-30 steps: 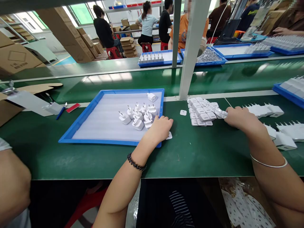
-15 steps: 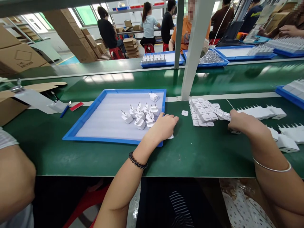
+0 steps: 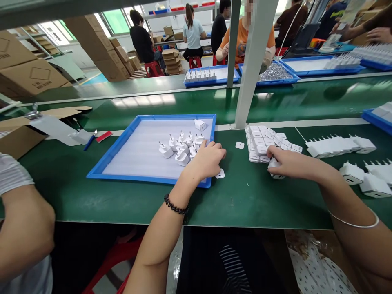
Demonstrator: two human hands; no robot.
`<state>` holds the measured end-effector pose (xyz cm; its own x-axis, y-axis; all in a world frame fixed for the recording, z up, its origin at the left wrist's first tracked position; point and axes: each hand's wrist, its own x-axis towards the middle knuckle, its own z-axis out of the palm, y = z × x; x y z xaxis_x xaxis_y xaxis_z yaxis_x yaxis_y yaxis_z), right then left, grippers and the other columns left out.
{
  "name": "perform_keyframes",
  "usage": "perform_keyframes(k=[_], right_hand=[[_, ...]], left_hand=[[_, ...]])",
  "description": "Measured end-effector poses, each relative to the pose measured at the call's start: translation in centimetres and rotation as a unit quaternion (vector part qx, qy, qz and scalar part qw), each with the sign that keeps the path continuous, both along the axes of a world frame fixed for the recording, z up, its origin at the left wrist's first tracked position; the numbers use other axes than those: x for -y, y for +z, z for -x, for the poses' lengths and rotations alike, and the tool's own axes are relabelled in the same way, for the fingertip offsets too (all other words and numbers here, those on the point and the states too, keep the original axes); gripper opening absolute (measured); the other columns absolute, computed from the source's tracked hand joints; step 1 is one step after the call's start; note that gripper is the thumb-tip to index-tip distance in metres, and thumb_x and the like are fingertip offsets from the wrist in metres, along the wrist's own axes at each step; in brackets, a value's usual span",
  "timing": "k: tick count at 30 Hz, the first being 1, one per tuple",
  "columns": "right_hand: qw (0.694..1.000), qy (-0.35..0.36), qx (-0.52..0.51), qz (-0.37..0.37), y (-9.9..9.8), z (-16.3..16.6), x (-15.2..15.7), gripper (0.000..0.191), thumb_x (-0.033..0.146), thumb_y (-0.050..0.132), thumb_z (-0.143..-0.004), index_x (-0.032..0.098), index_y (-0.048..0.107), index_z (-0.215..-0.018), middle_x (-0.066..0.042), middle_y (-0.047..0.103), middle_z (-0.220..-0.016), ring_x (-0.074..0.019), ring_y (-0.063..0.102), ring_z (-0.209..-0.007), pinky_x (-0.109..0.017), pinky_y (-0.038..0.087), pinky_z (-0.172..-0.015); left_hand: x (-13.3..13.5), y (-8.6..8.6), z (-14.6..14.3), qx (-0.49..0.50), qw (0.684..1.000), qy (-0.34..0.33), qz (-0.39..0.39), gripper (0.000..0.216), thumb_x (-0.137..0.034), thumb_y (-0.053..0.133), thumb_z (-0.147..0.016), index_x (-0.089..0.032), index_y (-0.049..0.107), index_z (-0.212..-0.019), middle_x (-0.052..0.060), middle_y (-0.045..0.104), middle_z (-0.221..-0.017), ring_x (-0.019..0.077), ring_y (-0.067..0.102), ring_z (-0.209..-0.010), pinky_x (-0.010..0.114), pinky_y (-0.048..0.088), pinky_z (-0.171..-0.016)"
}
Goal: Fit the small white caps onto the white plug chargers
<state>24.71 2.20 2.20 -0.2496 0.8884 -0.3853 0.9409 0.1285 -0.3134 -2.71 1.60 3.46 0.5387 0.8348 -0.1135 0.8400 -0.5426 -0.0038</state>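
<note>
My left hand (image 3: 208, 159) rests curled on the near right corner of a blue tray (image 3: 122, 141), touching a cluster of several white plug adapters (image 3: 182, 147); what its fingers hold is hidden. My right hand (image 3: 288, 163) lies on the green belt with its fingers closed on a white adapter (image 3: 275, 169), right beside a pile of small white square labels (image 3: 263, 143). One loose label (image 3: 219, 174) lies between my hands, another (image 3: 239, 145) farther back.
More white adapters (image 3: 337, 145) lie in rows to the right. A white post (image 3: 251, 65) stands behind the labels. A cardboard flap, pen and red card (image 3: 104, 136) sit left. Another person's arm (image 3: 21, 228) is at near left; workers sit beyond the belt.
My right hand moved left from the adapter rows toward the label pile, carrying a white adapter. My left hand stayed at the tray corner.
</note>
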Motion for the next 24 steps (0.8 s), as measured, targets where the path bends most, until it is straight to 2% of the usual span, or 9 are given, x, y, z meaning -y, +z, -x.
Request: perform_keyframes(k=[4, 7, 12, 17, 20, 24], right_hand=[[0.998, 0.018, 0.046, -0.029, 0.2, 1.3, 0.6, 0.023, 0.027, 0.056, -0.075, 0.022, 0.048, -0.097, -0.005, 0.063, -0.078, -0.0225, 0.059, -0.065, -0.030, 0.037, -0.053], [0.998, 0.019, 0.047, -0.025, 0.0, 1.0, 0.6, 0.021, 0.027, 0.057, -0.075, 0.022, 0.049, -0.094, -0.005, 0.064, -0.078, -0.0232, 0.060, -0.066, -0.031, 0.037, -0.053], [0.999, 0.043, -0.014, -0.005, -0.1, 0.6, 0.9, 0.016, 0.027, 0.059, -0.075, 0.024, 0.050, -0.087, -0.003, 0.066, -0.075, -0.0219, 0.060, -0.062, -0.030, 0.037, -0.053], [0.987, 0.116, -0.099, 0.039, 0.1, 2.0, 1.9, 0.014, 0.025, 0.059, -0.076, 0.026, 0.051, -0.087, 0.000, 0.065, -0.075, -0.0192, 0.057, -0.062, -0.028, 0.038, -0.053], [0.979, 0.147, -0.136, 0.024, -0.2, 3.1, 2.4, 0.014, 0.024, 0.058, -0.078, 0.026, 0.051, -0.089, 0.001, 0.063, -0.077, -0.0187, 0.056, -0.066, -0.028, 0.039, -0.055], [0.977, 0.134, -0.163, -0.022, -1.1, 4.5, 2.6, 0.019, 0.028, 0.054, -0.085, 0.025, 0.052, -0.103, -0.001, 0.064, -0.089, -0.0195, 0.058, -0.075, -0.031, 0.043, -0.063]], left_hand=[[0.5, 0.2, -0.1, -0.062, 0.997, 0.049, 0.023, 0.032, -0.007, 0.054, -0.075, -0.012, 0.064, -0.106, 0.016, 0.056, -0.128, 0.0320, 0.048, -0.126, 0.055, 0.030, -0.114], [0.8, -0.2, -0.6, -0.090, 0.993, 0.066, 0.023, 0.032, -0.006, 0.054, -0.076, -0.009, 0.066, -0.106, 0.019, 0.053, -0.132, 0.0351, 0.046, -0.129, 0.054, 0.034, -0.111], [1.1, -0.6, -1.3, -0.098, 0.993, 0.071, -0.004, 0.032, -0.001, 0.047, -0.078, -0.006, 0.070, -0.101, 0.021, 0.061, -0.120, 0.0381, 0.049, -0.124, 0.055, 0.039, -0.105], [1.0, -1.0, -1.4, -0.097, 0.993, 0.064, -0.033, 0.029, -0.001, 0.050, -0.077, -0.011, 0.072, -0.094, 0.018, 0.067, -0.107, 0.0368, 0.052, -0.121, 0.054, 0.040, -0.102], [1.0, -1.3, -1.4, -0.087, 0.993, 0.069, -0.042, 0.028, -0.002, 0.051, -0.077, -0.011, 0.071, -0.094, 0.018, 0.068, -0.108, 0.0369, 0.052, -0.121, 0.056, 0.038, -0.104], [0.9, -1.2, -1.4, -0.072, 0.994, 0.074, -0.020, 0.030, 0.000, 0.049, -0.077, -0.010, 0.069, -0.097, 0.018, 0.070, -0.105, 0.0383, 0.049, -0.125, 0.060, 0.035, -0.107]])
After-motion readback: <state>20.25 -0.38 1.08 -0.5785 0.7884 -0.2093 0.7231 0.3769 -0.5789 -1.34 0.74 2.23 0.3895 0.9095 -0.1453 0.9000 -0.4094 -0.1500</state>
